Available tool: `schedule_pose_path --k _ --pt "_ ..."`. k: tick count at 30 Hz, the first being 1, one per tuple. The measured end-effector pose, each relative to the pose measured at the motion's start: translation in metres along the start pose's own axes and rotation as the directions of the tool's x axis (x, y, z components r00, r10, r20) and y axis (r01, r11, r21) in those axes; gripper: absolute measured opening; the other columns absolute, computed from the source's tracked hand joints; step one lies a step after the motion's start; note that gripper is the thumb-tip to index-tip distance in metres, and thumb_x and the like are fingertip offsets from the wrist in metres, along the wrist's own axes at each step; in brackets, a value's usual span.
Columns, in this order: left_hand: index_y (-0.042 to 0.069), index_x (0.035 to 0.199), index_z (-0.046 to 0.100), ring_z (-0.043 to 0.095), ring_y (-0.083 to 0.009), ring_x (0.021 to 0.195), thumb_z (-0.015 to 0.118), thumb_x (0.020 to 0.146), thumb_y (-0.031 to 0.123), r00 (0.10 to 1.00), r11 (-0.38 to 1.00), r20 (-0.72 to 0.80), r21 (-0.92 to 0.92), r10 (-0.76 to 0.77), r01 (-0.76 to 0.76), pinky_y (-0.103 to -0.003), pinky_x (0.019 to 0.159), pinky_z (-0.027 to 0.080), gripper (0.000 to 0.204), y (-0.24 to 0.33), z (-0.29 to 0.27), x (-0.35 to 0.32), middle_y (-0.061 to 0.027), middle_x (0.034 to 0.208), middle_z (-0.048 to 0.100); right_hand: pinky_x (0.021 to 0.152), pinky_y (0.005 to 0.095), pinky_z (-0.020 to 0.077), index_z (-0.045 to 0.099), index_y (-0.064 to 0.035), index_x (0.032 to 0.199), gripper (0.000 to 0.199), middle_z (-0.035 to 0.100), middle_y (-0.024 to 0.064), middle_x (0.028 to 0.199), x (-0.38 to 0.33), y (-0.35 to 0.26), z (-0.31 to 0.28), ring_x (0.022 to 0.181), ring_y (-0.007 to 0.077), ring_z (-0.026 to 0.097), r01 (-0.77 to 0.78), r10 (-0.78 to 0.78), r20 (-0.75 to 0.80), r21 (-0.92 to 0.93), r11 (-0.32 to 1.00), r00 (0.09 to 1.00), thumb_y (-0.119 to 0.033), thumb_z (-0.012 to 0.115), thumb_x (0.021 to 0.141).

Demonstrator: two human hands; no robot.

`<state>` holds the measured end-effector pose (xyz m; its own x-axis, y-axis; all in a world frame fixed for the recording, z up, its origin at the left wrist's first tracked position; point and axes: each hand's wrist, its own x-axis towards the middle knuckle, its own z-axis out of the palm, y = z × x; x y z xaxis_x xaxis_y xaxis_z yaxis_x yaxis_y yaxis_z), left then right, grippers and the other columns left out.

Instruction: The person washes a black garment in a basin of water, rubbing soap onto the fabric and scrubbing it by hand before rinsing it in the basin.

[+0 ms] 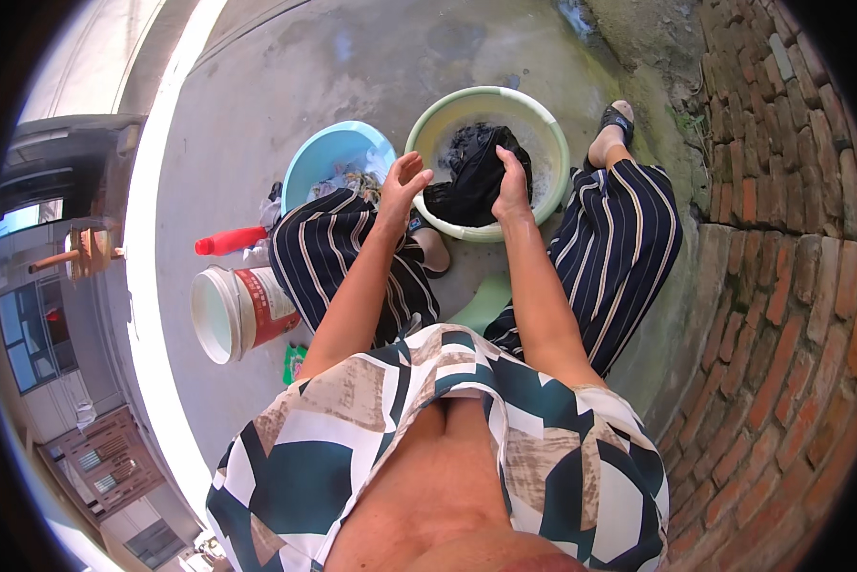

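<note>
A large pale green basin [488, 233] stands on the ground between my legs, with sudsy water in it. Wet black cloth [481, 181] lies bunched in the basin, part of it rising above the water. My left hand [404, 186] is over the basin's left rim, fingers apart, with nothing in it. My right hand [512, 183] is raised at the near right side of the black cloth, its thumb and fingers stretched out. Whether its fingertips touch the cloth I cannot tell.
Left of the green basin is a light blue basin [304, 157] with clothes inside. Beyond my left knee are a red bottle [230, 240] and a white bucket [220, 315] with a red label. A green packet [295, 362] lies nearby. A brick wall [781, 315] runs along the right.
</note>
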<state>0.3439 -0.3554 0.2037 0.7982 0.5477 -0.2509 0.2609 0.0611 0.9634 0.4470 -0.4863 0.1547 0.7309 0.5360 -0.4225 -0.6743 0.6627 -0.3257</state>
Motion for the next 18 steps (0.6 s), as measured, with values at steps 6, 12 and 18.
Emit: schedule_pose_path --k 6,12,18 --pt "0.002 0.102 0.054 0.054 -0.0105 0.081 0.049 0.083 0.046 0.889 0.922 0.274 0.237 -0.367 0.307 -0.026 0.073 0.044 0.048 0.006 0.017 0.038 -0.0042 0.092 0.057 0.068 0.0237 0.0418 0.057 0.0024 0.079 0.020 0.055 0.0068 0.083 -0.017 0.006 0.015 0.076 0.0111 0.051 0.026 0.048 0.135 -0.497 0.868 0.990 -0.017 0.057 0.075" --pt "-0.003 0.093 0.057 0.055 -0.0128 0.066 0.064 0.070 0.028 0.919 0.868 0.120 0.394 -0.375 0.302 -0.025 0.061 0.045 0.039 0.015 0.030 0.051 -0.0066 0.080 0.059 0.069 0.0352 0.0437 0.055 0.0089 0.082 0.034 0.060 0.0194 0.080 -0.017 0.017 0.012 0.078 0.0271 0.058 0.283 0.175 0.341 -0.915 0.288 0.924 -0.022 0.058 0.070" --pt "-0.004 0.099 0.052 0.056 -0.0151 0.074 0.061 0.067 0.008 1.000 0.913 0.010 0.406 0.021 -0.023 -0.026 0.068 0.045 0.035 -0.017 0.028 0.041 -0.0103 0.084 0.059 0.079 0.0322 0.0453 0.060 -0.0040 0.091 0.041 0.061 0.0081 0.089 0.005 0.038 -0.046 0.085 0.0196 0.058 -0.437 0.434 0.054 0.074 0.897 0.900 -0.042 0.048 0.081"
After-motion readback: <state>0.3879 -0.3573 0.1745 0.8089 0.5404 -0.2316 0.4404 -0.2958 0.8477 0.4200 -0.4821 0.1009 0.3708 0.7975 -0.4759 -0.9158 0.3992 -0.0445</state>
